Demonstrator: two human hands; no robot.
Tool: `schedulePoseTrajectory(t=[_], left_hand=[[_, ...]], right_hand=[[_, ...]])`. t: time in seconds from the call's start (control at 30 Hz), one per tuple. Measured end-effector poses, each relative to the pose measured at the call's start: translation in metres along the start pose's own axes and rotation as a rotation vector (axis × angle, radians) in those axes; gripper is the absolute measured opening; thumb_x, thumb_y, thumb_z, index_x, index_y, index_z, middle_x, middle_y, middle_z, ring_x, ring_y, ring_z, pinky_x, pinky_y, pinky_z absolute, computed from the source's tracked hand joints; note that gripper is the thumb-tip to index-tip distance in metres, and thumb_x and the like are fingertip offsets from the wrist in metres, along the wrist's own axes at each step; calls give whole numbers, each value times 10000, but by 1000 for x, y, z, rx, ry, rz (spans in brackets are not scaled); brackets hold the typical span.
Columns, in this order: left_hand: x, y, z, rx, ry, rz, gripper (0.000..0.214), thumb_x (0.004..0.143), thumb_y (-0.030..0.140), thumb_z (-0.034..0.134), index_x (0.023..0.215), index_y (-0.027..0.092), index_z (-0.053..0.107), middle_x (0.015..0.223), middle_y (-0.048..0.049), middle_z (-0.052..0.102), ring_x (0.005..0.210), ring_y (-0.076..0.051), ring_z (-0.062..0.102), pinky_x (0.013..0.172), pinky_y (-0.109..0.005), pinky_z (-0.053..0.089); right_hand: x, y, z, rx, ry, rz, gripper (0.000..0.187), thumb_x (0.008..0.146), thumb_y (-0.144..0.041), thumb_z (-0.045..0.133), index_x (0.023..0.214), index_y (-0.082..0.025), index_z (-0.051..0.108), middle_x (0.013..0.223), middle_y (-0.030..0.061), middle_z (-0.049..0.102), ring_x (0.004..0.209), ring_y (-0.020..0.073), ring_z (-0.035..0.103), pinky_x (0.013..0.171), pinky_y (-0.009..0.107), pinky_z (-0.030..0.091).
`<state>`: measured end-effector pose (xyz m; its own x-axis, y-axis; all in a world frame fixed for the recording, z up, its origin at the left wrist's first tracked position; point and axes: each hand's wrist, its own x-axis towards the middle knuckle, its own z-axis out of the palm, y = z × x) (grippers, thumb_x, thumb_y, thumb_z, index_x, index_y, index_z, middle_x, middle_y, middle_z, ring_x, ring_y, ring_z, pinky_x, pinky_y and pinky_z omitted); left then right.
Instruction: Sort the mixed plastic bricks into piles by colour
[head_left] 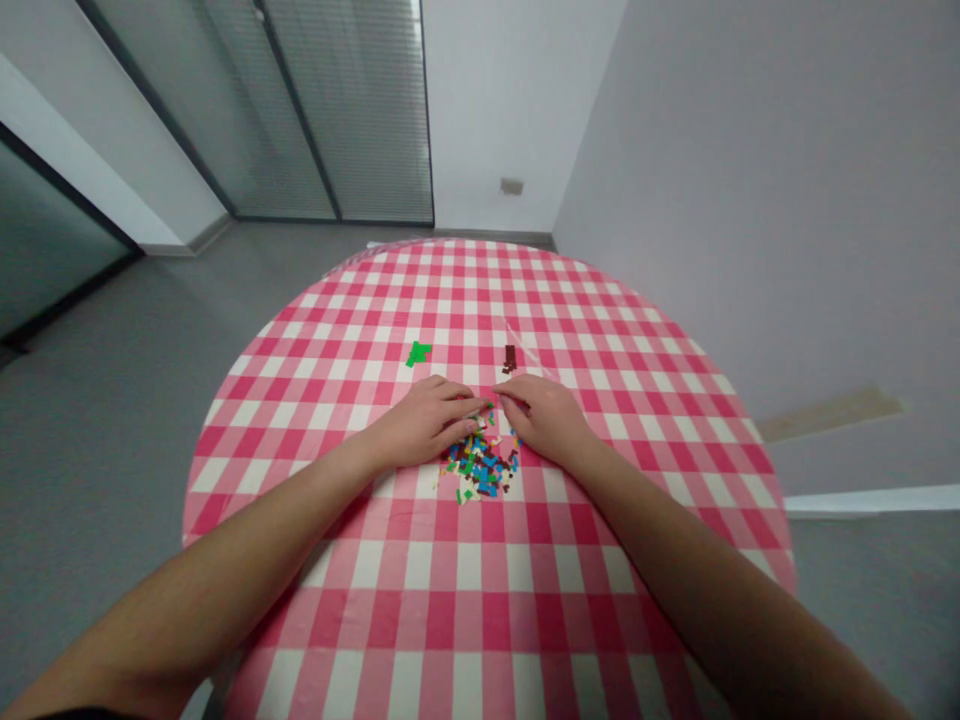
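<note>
Altogether, two hands (433,422) (553,418), one brick pile (484,472), two smaller clusters (419,354) (511,357).

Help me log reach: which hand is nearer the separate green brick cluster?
Left. The left hand is just short of the green brick cluster, not touching it; the right hand is farther off, to its right and closer to the person.

Left fingers (460,408) partly hide the colored pieces (484,474).
</note>
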<state>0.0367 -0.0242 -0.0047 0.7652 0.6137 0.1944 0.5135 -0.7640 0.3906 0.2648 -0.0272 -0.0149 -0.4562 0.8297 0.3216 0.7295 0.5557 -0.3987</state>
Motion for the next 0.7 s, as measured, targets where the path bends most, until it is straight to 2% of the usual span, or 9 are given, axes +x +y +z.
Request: schedulePoseTrajectory(t=[0.1,0.2,0.5,0.7], left_hand=[[2,3,2,45,-59,44,394,1024,381,384,1362,251,539,1408,-66,551,1220,-259,488,1037,-431,323],[2,3,3,71,-101,51,413,1023,414,378,1366,251,539,1442,-46,529,1296,-282,429,1064,-445,290],[1,4,0,79,-80,1,417,1012,452,396,1350,260,549,1392,-40,583,1294,-287,459,1039,-460,285],[0,2,-4,53,-24,3,348,1014,409,410,1203,244,651,1238,-53,677,1187,-254,544,998,-440,322]], right_hand=[[0,0,-2,22,39,5,238,903,-174,515,1015,-150,724,991,103,736,922,219,668,818,327,500],[0,0,-2,33,51,5,231,898,-182,521,1005,-158,725,984,96,738,909,215,671,812,321,498],[-2,4,0,41,73,1,235,898,-191,518,1016,-168,720,989,89,739,923,216,669,824,326,497],[-1,3,0,-3,26,18,224,915,-217,536,1035,-177,721,1003,90,728,935,213,654,818,322,486]])
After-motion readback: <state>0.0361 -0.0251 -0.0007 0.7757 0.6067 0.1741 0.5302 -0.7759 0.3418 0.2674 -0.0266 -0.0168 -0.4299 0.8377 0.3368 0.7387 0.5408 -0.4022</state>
